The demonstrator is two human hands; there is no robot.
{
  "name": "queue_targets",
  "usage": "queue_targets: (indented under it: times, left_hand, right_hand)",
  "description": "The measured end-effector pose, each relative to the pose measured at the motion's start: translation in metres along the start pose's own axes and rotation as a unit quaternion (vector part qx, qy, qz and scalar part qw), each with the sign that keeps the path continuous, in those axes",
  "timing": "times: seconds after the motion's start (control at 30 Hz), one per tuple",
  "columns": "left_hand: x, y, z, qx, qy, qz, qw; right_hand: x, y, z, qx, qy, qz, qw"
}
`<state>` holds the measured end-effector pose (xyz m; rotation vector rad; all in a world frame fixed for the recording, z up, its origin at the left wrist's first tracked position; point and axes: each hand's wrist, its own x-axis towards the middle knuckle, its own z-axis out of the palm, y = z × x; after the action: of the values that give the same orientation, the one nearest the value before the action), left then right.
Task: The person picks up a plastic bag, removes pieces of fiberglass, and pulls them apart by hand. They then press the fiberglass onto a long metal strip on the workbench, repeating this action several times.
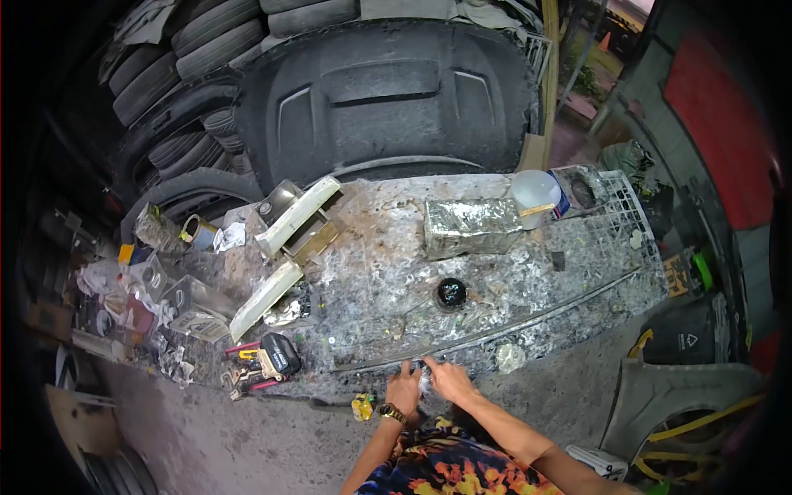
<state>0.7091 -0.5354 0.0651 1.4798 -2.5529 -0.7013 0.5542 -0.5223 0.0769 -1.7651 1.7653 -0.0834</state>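
A long, thin dark trim strip (528,317) runs slantwise along the near side of the worktable (371,247). My left hand (403,389), with a watch on its wrist, has its fingertips at the strip's near edge, towards its left end. Right beside it, the bent fingers of my right hand (450,381) close at the same strip. A small whitish patch shows between the two hands; its kind is too small to tell. Beyond the strip sits a round, glossy black object (451,293). A pale round lump (511,356) lies to the right of my hands.
A foil-wrapped block (472,227) and a white bucket (536,198) stand farther back. To the left are a cordless power tool (279,356), two pale angled bars (268,301) and a clear container (198,305). A car hood (384,99) leans behind; a fender (660,404) stands at right.
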Motion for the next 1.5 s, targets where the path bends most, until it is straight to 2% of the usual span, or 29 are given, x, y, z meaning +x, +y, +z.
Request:
queue_targets:
  times: [0.2,0.3,0.37,0.4,0.43,0.47,0.5,0.53,0.57,0.6,0.63,0.67,0.73,0.8,0.83,0.9,0.93,1.0,1.07,1.1,1.13,1.17,1.27,1.3,1.33,1.4,1.43,1.47,1.5]
  left_hand:
    - [0.003,-0.009,0.007,-0.036,-0.049,-0.027,0.998]
    - [-0.006,-0.001,-0.014,-0.040,-0.036,-0.019,0.998]
    - [-0.023,0.006,-0.033,-0.034,0.036,0.025,0.998]
    - [-0.029,0.002,-0.031,-0.034,0.036,0.025,0.998]
    - [-0.038,-0.002,-0.027,-0.138,0.093,0.021,0.986]
    - [-0.044,-0.001,-0.030,-0.240,0.150,0.015,0.959]
    - [-0.046,0.000,-0.032,-0.239,0.150,0.009,0.959]
    - [-0.047,0.004,-0.031,-0.424,0.137,-0.067,0.893]
    - [-0.044,0.012,-0.036,-0.591,0.120,-0.141,0.785]
    - [-0.040,0.019,-0.040,-0.731,0.101,-0.205,0.643]
    - [-0.034,0.026,-0.042,-0.806,0.098,-0.171,0.558]
    - [-0.032,0.028,-0.041,-0.807,0.099,-0.171,0.557]
    - [-0.027,0.029,-0.039,-0.835,0.124,-0.193,0.500]
    - [-0.024,0.028,-0.039,-0.830,0.134,-0.189,0.507]
    - [-0.024,0.029,-0.037,-0.835,0.147,-0.181,0.498]
    - [-0.025,0.031,-0.040,-0.841,0.162,-0.173,0.487]
    - [-0.025,0.033,-0.042,-0.829,0.164,-0.179,0.504]
    - [-0.026,0.032,-0.039,-0.818,0.165,-0.184,0.520]
    - [-0.024,0.026,-0.031,-0.781,0.203,-0.148,0.571]
    - [-0.025,0.027,-0.033,-0.782,0.203,-0.147,0.571]
    - [-0.026,0.026,-0.034,-0.803,0.207,-0.153,0.537]
    - [-0.027,0.026,-0.039,-0.823,0.211,-0.159,0.502]
    - [-0.027,0.007,-0.048,-0.826,0.260,-0.171,0.469]
    - [-0.030,0.003,-0.052,-0.796,0.262,-0.188,0.513]
    - [-0.032,0.001,-0.054,-0.796,0.266,-0.185,0.512]
    - [-0.037,0.004,-0.053,-0.788,0.212,-0.172,0.551]
    - [-0.040,0.011,-0.051,-0.815,0.206,-0.152,0.520]
    - [-0.041,0.020,-0.053,-0.817,0.198,-0.149,0.521]
    - [-0.044,0.027,-0.056,-0.823,0.154,-0.173,0.519]
  right_hand:
    - [0.002,0.002,0.005,0.000,-0.014,0.015,1.000]
    - [-0.004,0.007,-0.001,0.032,-0.007,-0.008,0.999]
    - [-0.026,0.006,-0.026,0.052,0.012,-0.009,0.999]
    - [-0.036,0.008,-0.037,0.073,0.028,-0.008,0.997]
    - [-0.044,0.021,-0.028,0.154,0.055,-0.006,0.986]
    - [-0.050,0.021,-0.025,0.154,0.051,-0.008,0.987]
    - [-0.054,0.020,-0.020,0.329,0.005,0.048,0.943]
    - [-0.058,0.018,-0.015,0.491,-0.043,0.103,0.864]
    - [-0.059,0.001,-0.020,0.529,-0.068,0.096,0.841]
    - [-0.054,-0.015,-0.017,0.529,-0.073,0.095,0.840]
    - [-0.048,-0.030,-0.014,0.549,-0.083,0.078,0.828]
    - [-0.047,-0.039,-0.011,0.569,-0.090,0.061,0.815]
    - [-0.040,-0.034,0.006,0.559,-0.124,0.038,0.819]
    - [-0.042,-0.039,0.006,0.610,-0.117,0.055,0.782]
    - [-0.045,-0.040,0.007,0.608,-0.119,0.054,0.783]
    - [-0.056,-0.055,-0.008,0.669,-0.120,0.134,0.721]
    - [-0.057,-0.057,-0.004,0.669,-0.121,0.133,0.721]
    - [-0.057,-0.063,0.004,0.602,-0.080,0.093,0.789]
    - [-0.058,-0.065,0.009,0.601,-0.081,0.111,0.788]
    - [-0.057,-0.064,0.013,0.624,-0.076,0.112,0.769]
    - [-0.057,-0.063,0.016,0.648,-0.070,0.112,0.750]
    - [-0.060,-0.063,0.014,0.647,-0.071,0.111,0.751]
    - [-0.075,-0.055,-0.007,0.648,-0.029,0.109,0.754]
    - [-0.076,-0.051,-0.014,0.660,-0.006,0.091,0.746]
    - [-0.075,-0.049,-0.019,0.671,0.019,0.073,0.737]
    - [-0.065,-0.054,-0.024,0.661,0.042,0.051,0.747]
    - [-0.058,-0.063,-0.026,0.650,0.033,0.052,0.757]
    - [-0.052,-0.070,-0.028,0.639,0.024,0.055,0.767]
    - [-0.046,-0.073,-0.027,0.620,-0.029,0.039,0.783]
